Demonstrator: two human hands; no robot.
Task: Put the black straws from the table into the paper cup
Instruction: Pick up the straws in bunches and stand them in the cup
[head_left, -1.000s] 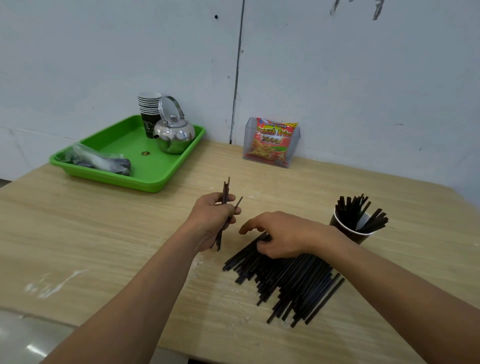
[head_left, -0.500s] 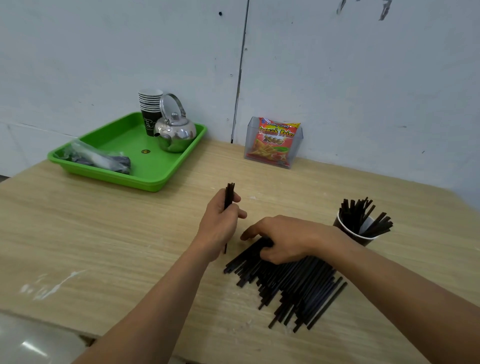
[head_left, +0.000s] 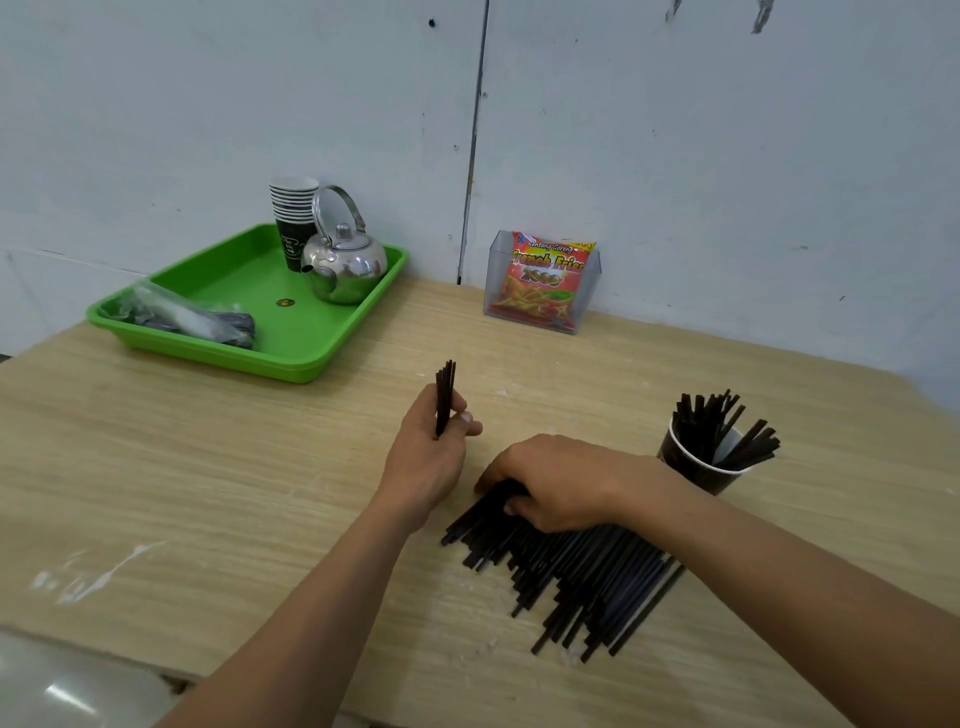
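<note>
I am looking down at a pale wood-grain table (head_left: 208, 493) pushed against a light blue-grey wall (head_left: 727, 156). A dark vertical seam (head_left: 475, 130) runs down the wall to the table's back edge. White smears (head_left: 88, 571) mark the table near its front left edge, and a strip of glossy floor (head_left: 52, 691) shows below that corner.

My left hand (head_left: 431, 457) is raised near the middle of the table, with fingers and thumb pinching a small bundle of straws (head_left: 445, 395) that stands nearly upright. My right hand (head_left: 556, 480) lies just beside it, palm down. Its fingers curl over the upper end of the pile of black straws (head_left: 582, 577), and the thumb is tucked against them. The pile lies flat and fans out toward the front right of the table.

The paper cup (head_left: 698, 462), dark with a white rim, stands upright just beyond my right wrist. More black straws (head_left: 717, 421) lean out of its mouth.

At the back left sits a green tray (head_left: 208, 353). It carries a shiny metal kettle (head_left: 345, 265), a stack of paper cups (head_left: 292, 218) behind the kettle, and a clear plastic bag (head_left: 192, 319) of dark items. Against the wall near the seam stands a clear holder (head_left: 587, 301) with a red snack packet (head_left: 545, 280) inside.
</note>
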